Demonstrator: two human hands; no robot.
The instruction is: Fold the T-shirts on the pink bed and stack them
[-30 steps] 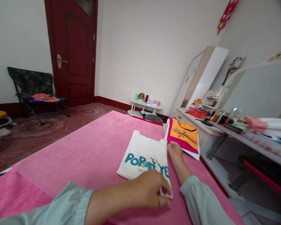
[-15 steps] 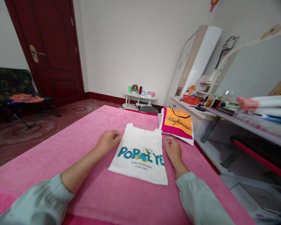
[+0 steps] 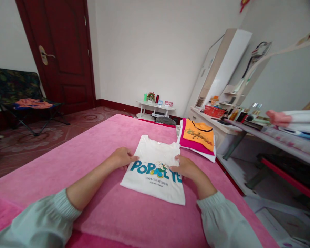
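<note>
A folded white T-shirt (image 3: 155, 189) with a teal "POPEYE" print lies flat on the pink bed cover (image 3: 113, 210), its neckline pointing away from me. My left hand (image 3: 122, 158) is closed on the shirt's left edge, thumb on top and the other fingers partly hidden at the side. On the opposite edge, my right hand (image 3: 187, 167) grips the shirt, with fingertips over the end of the print. Beyond my right hand sits a stack of folded clothes, an orange shirt (image 3: 198, 132) on top of magenta and white ones.
At the right stands a white dresser (image 3: 222, 124) with a red basket (image 3: 214, 111) and several bottles. A low white side table (image 3: 157, 106) is by the far wall. A folding chair (image 3: 18, 86) with clothing on it stands near the dark red door (image 3: 62, 55).
Both hands have moved inward from beside the T-shirt onto its left and right edges and taken hold of them. The view has shifted slightly.
</note>
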